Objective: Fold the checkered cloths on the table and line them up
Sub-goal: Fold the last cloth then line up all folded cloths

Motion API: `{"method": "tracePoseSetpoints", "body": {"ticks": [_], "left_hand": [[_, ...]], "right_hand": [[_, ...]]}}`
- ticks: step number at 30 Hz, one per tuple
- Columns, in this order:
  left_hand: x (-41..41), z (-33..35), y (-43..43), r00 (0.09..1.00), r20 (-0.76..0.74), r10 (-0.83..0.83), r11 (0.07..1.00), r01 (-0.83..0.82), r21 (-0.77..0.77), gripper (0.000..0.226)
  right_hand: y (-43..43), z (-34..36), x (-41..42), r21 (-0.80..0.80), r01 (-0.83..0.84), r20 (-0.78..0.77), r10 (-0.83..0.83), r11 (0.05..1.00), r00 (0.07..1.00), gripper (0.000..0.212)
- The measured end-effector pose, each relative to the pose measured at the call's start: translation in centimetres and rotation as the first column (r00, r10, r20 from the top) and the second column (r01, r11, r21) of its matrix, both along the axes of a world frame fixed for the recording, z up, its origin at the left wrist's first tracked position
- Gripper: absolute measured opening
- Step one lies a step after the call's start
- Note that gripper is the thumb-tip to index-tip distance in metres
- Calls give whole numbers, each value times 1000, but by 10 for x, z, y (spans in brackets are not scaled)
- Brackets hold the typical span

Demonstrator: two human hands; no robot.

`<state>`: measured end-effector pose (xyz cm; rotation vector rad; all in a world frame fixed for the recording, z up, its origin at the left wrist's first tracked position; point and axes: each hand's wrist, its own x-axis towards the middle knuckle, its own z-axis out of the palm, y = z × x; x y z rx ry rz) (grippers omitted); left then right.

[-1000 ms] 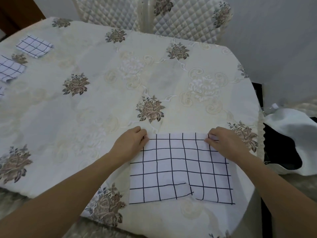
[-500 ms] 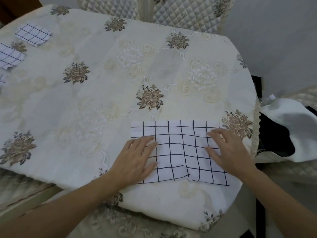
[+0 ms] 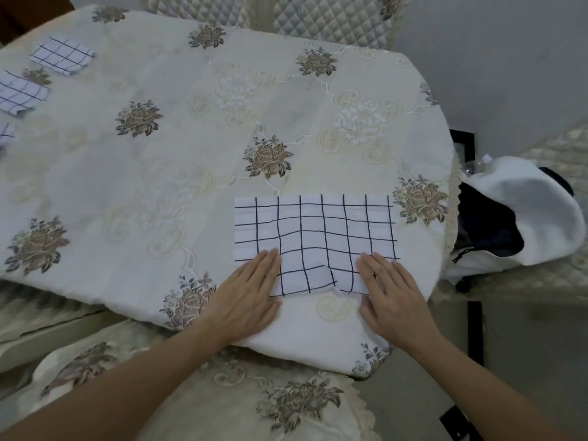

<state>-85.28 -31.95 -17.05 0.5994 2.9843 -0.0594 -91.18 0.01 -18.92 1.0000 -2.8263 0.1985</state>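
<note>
Fingers (image 3: 270, 265) straight: left hand (image 3: 251, 297), right hand (image 3: 394, 297) flat on checkered cloth (image 3: 318, 230) (gripping nothing); floral tablecloth (image 3: 159, 192), quilted chairs (image 3: 318, 17) behind.

a: near cloth (image 3: 315, 237)?
b: white, thin dark grid. flat, a wide rectangle by the near right edge of the table (image 3: 191, 154). near hem uneven, notched at the middle.
a: the rest?
b: three at far left, well apart from it. far cloth (image 3: 63, 55) small, folded, flat. second cloth (image 3: 20, 93) just nearer. third cloth (image 3: 5, 133) cut off by the frame.
</note>
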Motion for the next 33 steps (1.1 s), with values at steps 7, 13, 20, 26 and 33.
{"method": "tracePoseSetpoints", "body": {"ticks": [7,13,20,26,33], "left_hand": [[-3,-9,3,999,26,20,999,-20,-35,65],[-1,-10,-2,999,-23,46,998,-46,-33,63],[0,-8,-15,994,-96,-43,996,35,-87,56],[11,0,-18,999,-32,-38,995,35,-95,57],[-5,19,-7,986,-40,163,986,-163,20,67]], "right_hand": [[0,-13,-1,5,136,-52,-136,991,989,51],[8,-15,-4,28,118,-52,-116,993,992,54],[19,-13,-13,64,108,-65,-103,992,993,52],[27,-8,-10,127,53,6,-54,990,999,50],[19,5,-19,-32,114,269,-101,993,958,74]]}}
